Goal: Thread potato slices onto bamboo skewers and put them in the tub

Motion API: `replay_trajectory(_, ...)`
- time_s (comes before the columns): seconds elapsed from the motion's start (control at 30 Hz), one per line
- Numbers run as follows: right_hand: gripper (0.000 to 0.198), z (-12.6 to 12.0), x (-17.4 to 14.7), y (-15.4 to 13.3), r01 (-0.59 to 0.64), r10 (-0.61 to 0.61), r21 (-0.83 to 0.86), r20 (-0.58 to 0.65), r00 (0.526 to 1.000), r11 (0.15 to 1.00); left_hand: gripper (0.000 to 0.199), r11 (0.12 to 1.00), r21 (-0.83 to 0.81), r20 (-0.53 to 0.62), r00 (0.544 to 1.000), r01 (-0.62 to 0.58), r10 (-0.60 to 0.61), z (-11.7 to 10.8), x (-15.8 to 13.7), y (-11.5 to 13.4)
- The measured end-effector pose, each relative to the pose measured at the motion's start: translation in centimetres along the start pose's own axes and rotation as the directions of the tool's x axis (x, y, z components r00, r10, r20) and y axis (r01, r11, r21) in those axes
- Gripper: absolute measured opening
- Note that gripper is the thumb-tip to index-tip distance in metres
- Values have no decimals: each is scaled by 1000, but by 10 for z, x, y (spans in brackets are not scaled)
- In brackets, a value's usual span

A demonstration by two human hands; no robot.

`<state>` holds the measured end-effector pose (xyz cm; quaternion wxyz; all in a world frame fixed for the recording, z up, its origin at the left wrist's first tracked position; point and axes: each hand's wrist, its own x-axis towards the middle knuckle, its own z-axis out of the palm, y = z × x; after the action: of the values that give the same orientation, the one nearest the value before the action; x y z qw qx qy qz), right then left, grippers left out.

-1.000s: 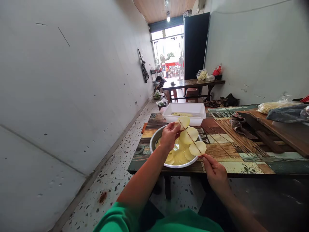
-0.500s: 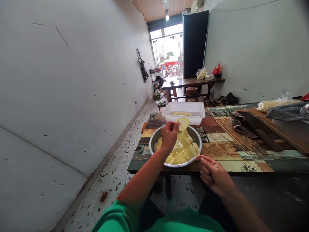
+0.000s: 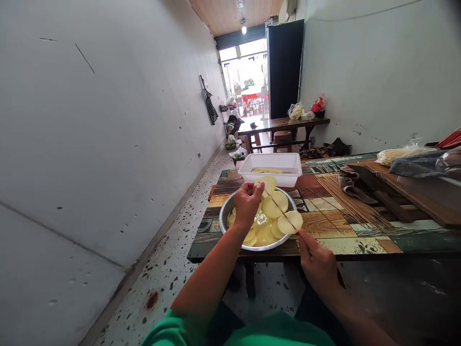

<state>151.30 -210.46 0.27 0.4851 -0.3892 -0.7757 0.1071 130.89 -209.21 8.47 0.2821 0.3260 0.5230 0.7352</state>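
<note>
Over a metal basin (image 3: 222, 222) of water, a thin skewer (image 3: 282, 214) slants from upper left to lower right with three round, pale yellow potato slices threaded along it. My right hand (image 3: 319, 263) is closed round its lower end, just off the basin's right front rim. Pinched in my left hand (image 3: 247, 205) is the edge of the topmost potato slice (image 3: 269, 182), at the skewer's far end. More potato slices (image 3: 265, 235) lie in the water below. My left hand and forearm hide part of the basin.
Behind the basin stands a white plastic tub (image 3: 295, 179) with yellow slices inside. Loose skewers (image 3: 345, 199) lie right of it, beside a crumpled cloth (image 3: 355, 185) and a wooden board (image 3: 414, 197) bearing bagged food. A person (image 3: 235, 124) crouches by the far table (image 3: 284, 124).
The threaded slices have turned so their flat faces show more fully towards me. My right hand has rolled over, its back now more upward. The view has shifted slightly right.
</note>
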Motion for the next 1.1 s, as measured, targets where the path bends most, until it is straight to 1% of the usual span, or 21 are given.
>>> replay_trajectory(0.1,37,1,-1,3,50,-51,-62,-1,999,997,56,996,-28,74,994,80,-77,-1,0,5)
replay_trajectory(0.2,38,0,-1,3,92,-92,-125,2,996,988,64,993,-34,123,987,112,-107,-5,3,9)
replay_trajectory(0.27,39,-1,-1,2,106,-106,-151,7,994,983,63,985,-62,201,969,162,-146,-9,7,12)
replay_trajectory(0.33,39,-2,-1,2,106,-103,-150,24,994,983,61,963,-81,308,926,256,-220,-14,12,16)
replay_trajectory(0.4,39,-3,-1,2,106,-101,-145,43,994,984,59,937,-100,385,881,335,-274,-18,16,19)
replay_trajectory(0.47,40,-4,-1,2,115,-109,-153,47,993,981,57,917,-140,408,865,375,-291,-19,17,20)
replay_trajectory(0.6,42,-3,-1,3,133,-129,-160,40,991,978,47,890,-197,413,858,412,-306,-17,16,14)
replay_trajectory(0.67,40,-3,-1,4,98,-93,-128,39,995,987,44,885,-202,433,849,418,-302,-17,15,12)
replay_trajectory(0.73,39,-3,0,5,17,-13,-57,56,998,998,43,881,-197,491,821,431,-292,-18,15,11)
replay_trajectory(0.8,38,-6,4,6,-75,72,29,99,993,997,43,870,-190,536,791,455,-296,-20,15,10)
replay_trajectory(0.83,38,-7,7,7,-113,104,67,129,986,991,42,864,-190,541,784,466,-304,-21,16,8)
replay_trajectory(0.9,37,-11,14,7,-168,142,122,193,971,978,41,857,-192,524,788,479,-323,-23,16,4)
replay_trajectory(0.97,36,-14,22,5,-198,155,157,248,956,968,39,856,-193,503,797,480,-334,-26,16,-1)
replay_trajectory(1.1,41,-19,34,0,-239,165,190,337,927,952,37,855,-236,484,819,462,-309,-29,14,-8)
